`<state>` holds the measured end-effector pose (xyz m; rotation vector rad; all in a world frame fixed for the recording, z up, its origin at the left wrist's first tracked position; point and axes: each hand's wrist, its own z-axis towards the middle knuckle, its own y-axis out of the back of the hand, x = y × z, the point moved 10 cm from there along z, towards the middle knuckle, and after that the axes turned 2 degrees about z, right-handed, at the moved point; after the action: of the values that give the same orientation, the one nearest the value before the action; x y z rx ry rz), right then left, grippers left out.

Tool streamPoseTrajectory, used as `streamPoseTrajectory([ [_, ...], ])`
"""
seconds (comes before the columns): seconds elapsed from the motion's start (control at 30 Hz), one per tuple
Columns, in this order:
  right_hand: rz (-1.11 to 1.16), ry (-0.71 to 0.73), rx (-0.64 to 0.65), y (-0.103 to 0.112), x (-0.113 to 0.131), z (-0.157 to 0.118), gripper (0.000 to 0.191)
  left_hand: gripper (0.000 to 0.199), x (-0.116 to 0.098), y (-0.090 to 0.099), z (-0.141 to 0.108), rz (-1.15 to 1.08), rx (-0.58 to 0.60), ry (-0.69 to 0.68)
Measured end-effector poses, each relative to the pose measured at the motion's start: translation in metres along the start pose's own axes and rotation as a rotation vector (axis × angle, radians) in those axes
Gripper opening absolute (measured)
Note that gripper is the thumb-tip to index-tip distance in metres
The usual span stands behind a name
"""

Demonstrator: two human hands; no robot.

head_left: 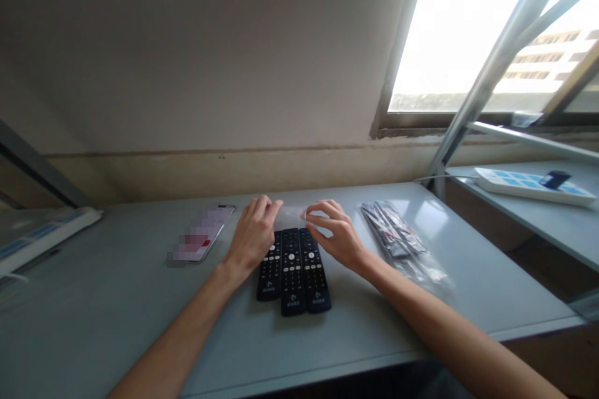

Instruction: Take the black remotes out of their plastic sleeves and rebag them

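Three black remote controls (pixel 292 274) lie side by side on the grey desk, the left one set slightly farther back. Just beyond their far ends, a clear plastic bag (pixel 289 217) stretches between my two hands. My left hand (pixel 256 230) is closed, its thumb and fingers at the bag's left edge, and it partly covers the left remote. My right hand (pixel 334 230) pinches the bag's right edge between thumb and fingertips, over the far end of the right remote. The remotes are not in either hand.
Plastic-wrapped packets (pixel 393 229) lie right of my right hand, with loose clear film (pixel 428 274) beside them. A phone (pixel 201 240), partly blurred, lies to the left. White power strips (pixel 533 186) sit at both sides. Metal posts (pixel 486 75) and a wall border the desk (pixel 365 336).
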<state>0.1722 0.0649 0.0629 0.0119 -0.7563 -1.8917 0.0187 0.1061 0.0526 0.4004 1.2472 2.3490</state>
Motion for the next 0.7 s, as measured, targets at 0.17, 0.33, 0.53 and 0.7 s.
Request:
streamPoseTrajectory([
  [0.17, 0.055, 0.021, 0.002, 0.001, 0.002, 0.001, 0.031, 0.042, -0.001, 0.002, 0.001, -0.014, -0.013, -0.002],
  [0.33, 0.068, 0.012, 0.066, 0.001, 0.008, 0.001, 0.031, 0.051, -0.004, 0.004, 0.000, -0.016, -0.016, -0.028],
  [0.53, 0.070, -0.032, 0.139, -0.004, 0.003, 0.001, 0.025, 0.047, -0.005, 0.006, -0.001, -0.014, -0.056, -0.046],
  [0.7, 0.083, -0.006, 0.268, -0.017, 0.005, -0.002, 0.037, 0.052, -0.003, 0.009, 0.000, 0.037, -0.042, -0.086],
])
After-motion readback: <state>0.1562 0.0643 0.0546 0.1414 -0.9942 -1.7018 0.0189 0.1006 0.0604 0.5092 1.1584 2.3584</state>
